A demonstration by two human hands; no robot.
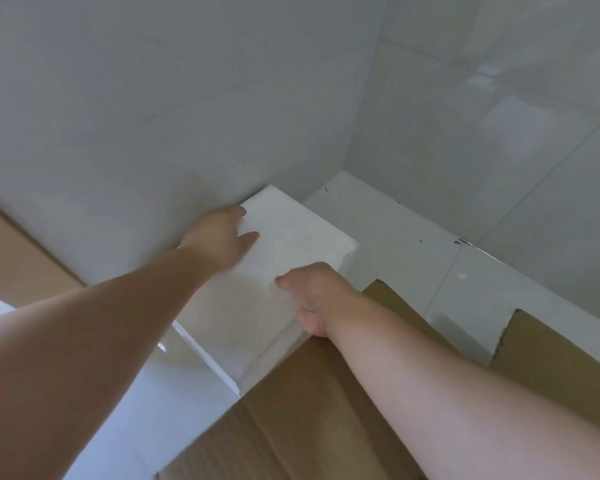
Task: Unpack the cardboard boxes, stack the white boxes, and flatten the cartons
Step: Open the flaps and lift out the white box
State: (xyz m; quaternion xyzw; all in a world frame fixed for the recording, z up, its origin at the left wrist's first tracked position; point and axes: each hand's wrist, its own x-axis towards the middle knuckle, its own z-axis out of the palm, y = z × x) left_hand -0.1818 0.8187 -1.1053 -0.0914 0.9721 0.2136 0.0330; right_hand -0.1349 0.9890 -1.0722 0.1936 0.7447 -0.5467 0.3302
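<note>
A white box stands in the corner against the tiled wall, on top of what looks like a stack of white boxes. My left hand grips its far left edge by the wall, thumb on top. My right hand holds its near right edge, thumb pointing left across the lid. A brown cardboard carton lies below my right forearm, its flap reaching toward the stack.
Glossy white wall tiles close the corner on the left and at the back. A white ledge runs along the right wall. More brown cardboard leans at the far left, and a torn carton flap sits at the right.
</note>
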